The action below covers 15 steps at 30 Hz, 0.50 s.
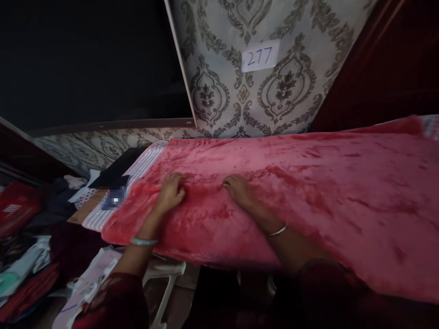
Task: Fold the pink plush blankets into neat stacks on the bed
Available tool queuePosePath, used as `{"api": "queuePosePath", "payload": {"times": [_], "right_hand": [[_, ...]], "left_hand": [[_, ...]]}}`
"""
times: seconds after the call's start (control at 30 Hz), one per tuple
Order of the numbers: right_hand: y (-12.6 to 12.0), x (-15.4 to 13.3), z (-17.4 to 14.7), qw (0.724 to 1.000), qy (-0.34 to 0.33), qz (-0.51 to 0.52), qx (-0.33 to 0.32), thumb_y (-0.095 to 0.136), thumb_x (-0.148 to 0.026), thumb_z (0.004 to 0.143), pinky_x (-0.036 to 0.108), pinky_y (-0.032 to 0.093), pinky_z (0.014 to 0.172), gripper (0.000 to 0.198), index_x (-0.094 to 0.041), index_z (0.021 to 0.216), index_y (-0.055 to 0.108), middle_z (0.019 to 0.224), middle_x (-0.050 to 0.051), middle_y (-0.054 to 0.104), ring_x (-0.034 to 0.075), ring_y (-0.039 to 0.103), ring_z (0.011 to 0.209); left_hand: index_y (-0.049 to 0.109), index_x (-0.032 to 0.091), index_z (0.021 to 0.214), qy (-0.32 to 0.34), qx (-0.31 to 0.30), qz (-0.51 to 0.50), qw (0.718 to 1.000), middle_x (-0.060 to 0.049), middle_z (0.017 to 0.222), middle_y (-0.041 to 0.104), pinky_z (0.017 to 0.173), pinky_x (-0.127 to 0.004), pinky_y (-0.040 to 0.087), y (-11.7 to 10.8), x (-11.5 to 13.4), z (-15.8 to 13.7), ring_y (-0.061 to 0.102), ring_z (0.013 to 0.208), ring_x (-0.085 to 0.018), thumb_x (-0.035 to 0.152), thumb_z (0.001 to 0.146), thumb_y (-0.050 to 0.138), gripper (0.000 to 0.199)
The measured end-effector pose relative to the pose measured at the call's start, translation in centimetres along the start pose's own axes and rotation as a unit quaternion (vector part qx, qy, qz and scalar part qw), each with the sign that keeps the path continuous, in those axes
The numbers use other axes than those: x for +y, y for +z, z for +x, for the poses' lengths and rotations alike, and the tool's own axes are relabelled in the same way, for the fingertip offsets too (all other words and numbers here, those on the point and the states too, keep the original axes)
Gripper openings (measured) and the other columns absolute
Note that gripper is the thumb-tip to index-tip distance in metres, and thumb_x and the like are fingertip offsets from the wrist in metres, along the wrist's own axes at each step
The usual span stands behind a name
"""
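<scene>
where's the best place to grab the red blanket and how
Probably best to grip the red blanket at the straight crease running between the left hand and the right hand, coming from the near side. That line looks like a fold or edge that could be pinched, while the cloth around it lies spread out, offering less to hold.

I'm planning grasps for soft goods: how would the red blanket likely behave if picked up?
The red blanket would probably droop, since its surface lies in soft folds. Its plush-looking pile likely resists slipping. Being spread so wide, it may feel heavy and drag.
</scene>
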State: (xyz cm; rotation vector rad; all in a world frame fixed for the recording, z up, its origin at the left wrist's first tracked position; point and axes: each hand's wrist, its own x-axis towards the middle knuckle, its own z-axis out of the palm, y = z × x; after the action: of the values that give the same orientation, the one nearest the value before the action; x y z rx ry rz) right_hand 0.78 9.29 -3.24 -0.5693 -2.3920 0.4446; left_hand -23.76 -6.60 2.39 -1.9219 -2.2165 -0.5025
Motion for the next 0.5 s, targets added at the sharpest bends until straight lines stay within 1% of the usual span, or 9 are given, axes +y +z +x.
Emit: {"api": "queuePosePath", "payload": {"times": [0.07,0.1,0.13,0.2,0.27,0.3,0.4,0.5], "right_hand": [[-0.3,-0.2,0.2,1.000,0.000,0.004,-0.005,0.057,-0.015,0.098,0.036,0.046,0.090,0.012,-0.019,0.097,0.069,0.096,0.009,0.069,0.023,0.061,0.096],[-0.5,-0.3,0.3,1.000,-0.001,0.005,-0.007,0.058,-0.016,0.098,0.036,0.046,0.090,0.012,-0.018,0.098,0.069,0.097,0.009,0.070,0.023,0.061,0.096],[-0.6,-0.4,0.4,1.000,-0.001,0.004,-0.010,0.058,-0.016,0.099,0.036,0.046,0.091,0.012,-0.018,0.099,0.070,0.097,0.009,0.070,0.023,0.061,0.097],[-0.7,-0.6,0.6,1.000,0.003,-0.002,-0.013,0.059,-0.016,0.099,0.035,0.046,0.091,0.012,-0.017,0.099,0.070,0.098,0.008,0.070,0.022,0.061,0.097],[-0.8,-0.7,0.7,1.000,0.002,-0.010,-0.017,0.059,-0.017,0.099,0.034,0.046,0.091,0.012,-0.017,0.099,0.071,0.098,0.007,0.071,0.021,0.061,0.097],[-0.9,-0.7,0.7,1.000,-0.001,-0.013,-0.017,0.059,-0.018,0.100,0.034,0.046,0.091,0.013,-0.017,0.100,0.071,0.099,0.007,0.071,0.021,0.061,0.098],[-1.9,-0.3,0.7,1.000,-0.005,-0.012,0.010,0.057,-0.021,0.101,0.035,0.045,0.093,0.015,-0.018,0.106,0.071,0.105,0.008,0.071,0.021,0.061,0.101],[-4.5,1.5,-0.1,0.998,0.013,-0.011,0.054,0.056,-0.020,0.101,0.036,0.045,0.094,0.017,-0.019,0.106,0.072,0.109,0.009,0.071,0.022,0.060,0.104]], "left_hand": [[0.057,0.018,0.133,0.083,-0.005,-0.053,0.995,-0.013,0.134,0.063,0.109,-0.047,0.042,1.4,3.7,1.1,0.055,0.125,-0.029,0.029,0.087,0.056,0.047],[0.057,0.018,0.133,0.109,-0.010,-0.068,0.992,-0.013,0.133,0.063,0.108,-0.047,0.042,2.3,5.3,1.6,0.056,0.123,-0.029,0.034,0.090,0.056,0.045],[0.059,0.018,0.128,0.121,-0.014,-0.071,0.990,-0.014,0.127,0.065,0.105,-0.046,0.044,3.2,6.7,2.2,0.058,0.118,-0.029,0.036,0.093,0.055,0.040],[0.066,0.018,0.107,0.116,-0.020,-0.051,0.992,-0.014,0.109,0.068,0.095,-0.044,0.048,4.8,8.4,3.1,0.061,0.104,-0.028,0.035,0.096,0.050,0.025],[0.064,0.019,0.088,0.105,-0.015,-0.022,0.994,-0.012,0.093,0.066,0.087,-0.042,0.049,6.1,8.8,3.8,0.060,0.093,-0.027,0.029,0.098,0.045,0.024],[0.062,0.020,0.082,0.104,-0.005,-0.011,0.994,-0.012,0.089,0.065,0.085,-0.042,0.049,6.5,8.7,4.0,0.060,0.091,-0.027,0.027,0.098,0.044,0.025],[0.060,0.021,0.080,0.107,0.036,0.002,0.994,-0.011,0.087,0.064,0.084,-0.042,0.049,7.0,7.9,4.1,0.059,0.089,-0.027,0.025,0.097,0.045,0.022],[0.061,0.021,0.085,0.106,0.060,-0.004,0.993,-0.012,0.090,0.064,0.083,-0.042,0.049,6.7,7.6,3.9,0.059,0.090,-0.028,0.024,0.096,0.044,0.021]]}}
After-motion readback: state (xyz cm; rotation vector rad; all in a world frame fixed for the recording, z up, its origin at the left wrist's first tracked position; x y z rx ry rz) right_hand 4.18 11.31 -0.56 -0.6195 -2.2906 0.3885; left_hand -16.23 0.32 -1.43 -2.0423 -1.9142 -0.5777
